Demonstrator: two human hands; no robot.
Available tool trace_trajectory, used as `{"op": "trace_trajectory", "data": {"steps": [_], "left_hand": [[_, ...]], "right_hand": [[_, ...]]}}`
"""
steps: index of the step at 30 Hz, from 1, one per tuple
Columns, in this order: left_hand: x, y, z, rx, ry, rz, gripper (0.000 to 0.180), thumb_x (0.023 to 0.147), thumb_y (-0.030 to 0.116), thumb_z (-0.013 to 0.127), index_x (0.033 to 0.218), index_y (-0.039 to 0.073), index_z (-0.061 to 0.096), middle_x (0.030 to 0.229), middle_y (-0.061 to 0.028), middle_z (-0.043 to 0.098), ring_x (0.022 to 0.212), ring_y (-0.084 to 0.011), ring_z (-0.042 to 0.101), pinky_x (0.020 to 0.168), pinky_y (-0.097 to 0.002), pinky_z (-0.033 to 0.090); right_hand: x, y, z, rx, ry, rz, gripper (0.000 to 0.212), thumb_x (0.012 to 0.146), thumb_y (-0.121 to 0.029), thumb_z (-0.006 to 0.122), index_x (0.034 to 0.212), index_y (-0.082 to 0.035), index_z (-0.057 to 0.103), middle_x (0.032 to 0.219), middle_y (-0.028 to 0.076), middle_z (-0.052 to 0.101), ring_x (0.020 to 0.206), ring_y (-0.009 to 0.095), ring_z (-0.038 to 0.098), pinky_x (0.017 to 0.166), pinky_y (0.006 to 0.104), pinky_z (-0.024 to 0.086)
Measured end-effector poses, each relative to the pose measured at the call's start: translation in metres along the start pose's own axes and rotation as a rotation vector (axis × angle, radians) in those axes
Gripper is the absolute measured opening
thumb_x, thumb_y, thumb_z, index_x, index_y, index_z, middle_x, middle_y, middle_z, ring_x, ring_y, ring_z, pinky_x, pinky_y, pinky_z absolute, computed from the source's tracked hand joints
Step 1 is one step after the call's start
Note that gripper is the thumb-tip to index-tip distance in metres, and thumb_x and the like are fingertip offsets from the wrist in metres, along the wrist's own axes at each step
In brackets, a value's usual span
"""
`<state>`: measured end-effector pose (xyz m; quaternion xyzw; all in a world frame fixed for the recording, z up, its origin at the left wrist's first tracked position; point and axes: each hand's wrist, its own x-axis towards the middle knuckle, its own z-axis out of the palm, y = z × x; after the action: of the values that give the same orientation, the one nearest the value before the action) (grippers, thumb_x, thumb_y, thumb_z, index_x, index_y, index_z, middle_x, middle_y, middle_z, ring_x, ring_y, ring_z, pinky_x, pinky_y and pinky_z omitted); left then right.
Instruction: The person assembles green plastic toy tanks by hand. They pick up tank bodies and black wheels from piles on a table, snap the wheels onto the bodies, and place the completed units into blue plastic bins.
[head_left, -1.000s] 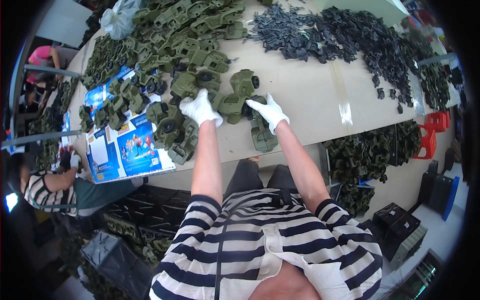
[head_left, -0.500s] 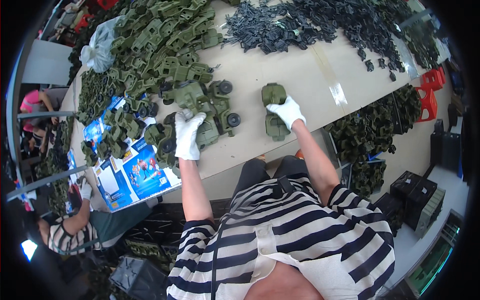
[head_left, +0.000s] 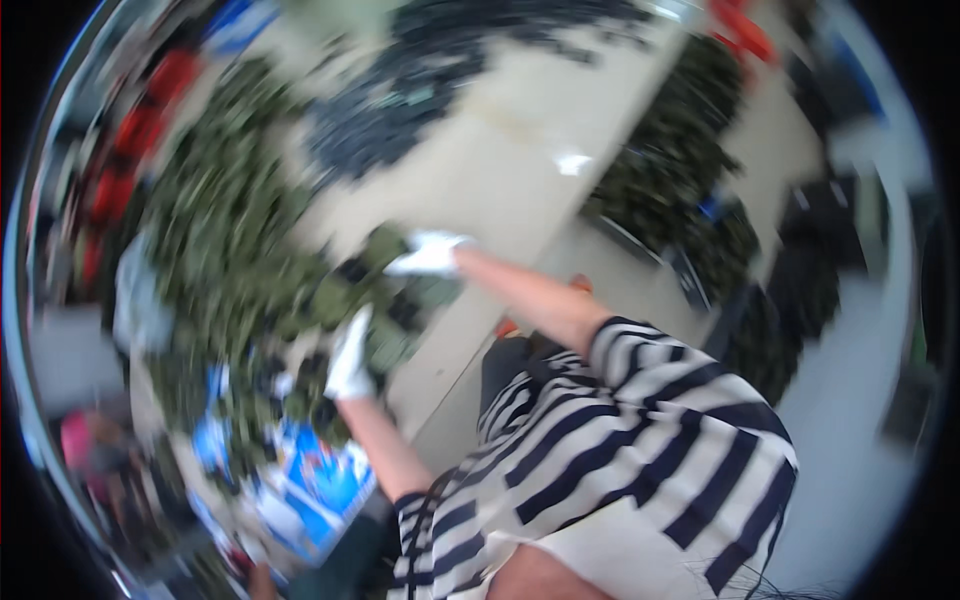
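Observation:
Motion blurs the whole view. My right hand (head_left: 432, 254), in a white glove, reaches left over the table and is closed round a green toy military vehicle (head_left: 384, 246), whose body shows on either side of the glove. My left hand (head_left: 350, 362), gloved too, lies against more green toy vehicles (head_left: 392, 345) near the table's front edge; its fingers point away from me, but smear hides their grip. Dark patches among these vehicles look like wheels.
A large heap of green vehicle parts (head_left: 225, 250) covers the table's left. Small dark grey pieces (head_left: 390, 105) are piled beyond. A blue-and-white printed carton sheet (head_left: 325, 475) lies at the near left. Crates of green parts (head_left: 665, 190) stand right of the table.
The view has swung round and blurred. My right hand has come left with the green toy vehicle, close to the others. My left hand stays by the vehicles there.

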<state>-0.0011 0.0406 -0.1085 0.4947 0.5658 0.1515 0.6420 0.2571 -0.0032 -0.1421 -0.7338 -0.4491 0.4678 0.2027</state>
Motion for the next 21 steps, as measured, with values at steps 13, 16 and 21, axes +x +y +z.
{"op": "trace_trajectory", "data": {"steps": [13,16,21], "left_hand": [[-0.003,-0.002,0.057,-0.354,-0.302,-0.053,0.055,0.091,0.039,0.062,0.137,0.011,0.050,0.137,-0.0087,0.053,0.120,-0.0259,0.054,0.102,-0.0463,0.044],[-0.012,0.014,0.125,-0.252,-0.350,-0.050,0.050,0.092,0.031,0.065,0.132,0.003,0.053,0.130,-0.0115,0.058,0.115,-0.0251,0.058,0.102,-0.0431,0.046],[-0.032,-0.003,0.297,-0.067,-0.643,-0.300,0.048,0.091,0.025,0.067,0.131,0.002,0.053,0.123,-0.0092,0.061,0.109,-0.0228,0.060,0.097,-0.0383,0.048]], "right_hand": [[-0.093,0.074,-0.044,0.513,0.121,0.051,0.080,0.072,-0.056,0.074,0.132,-0.005,0.055,0.123,0.016,0.063,0.111,0.029,0.062,0.093,0.0384,0.050],[-0.144,0.130,-0.079,0.587,0.272,0.018,0.087,0.074,-0.060,0.073,0.130,0.002,0.051,0.121,0.019,0.062,0.109,0.029,0.062,0.091,0.0371,0.050],[-0.247,0.271,-0.107,0.753,0.463,0.202,0.098,0.070,-0.065,0.074,0.131,0.007,0.049,0.126,0.020,0.060,0.113,0.029,0.060,0.094,0.0373,0.049]]}}
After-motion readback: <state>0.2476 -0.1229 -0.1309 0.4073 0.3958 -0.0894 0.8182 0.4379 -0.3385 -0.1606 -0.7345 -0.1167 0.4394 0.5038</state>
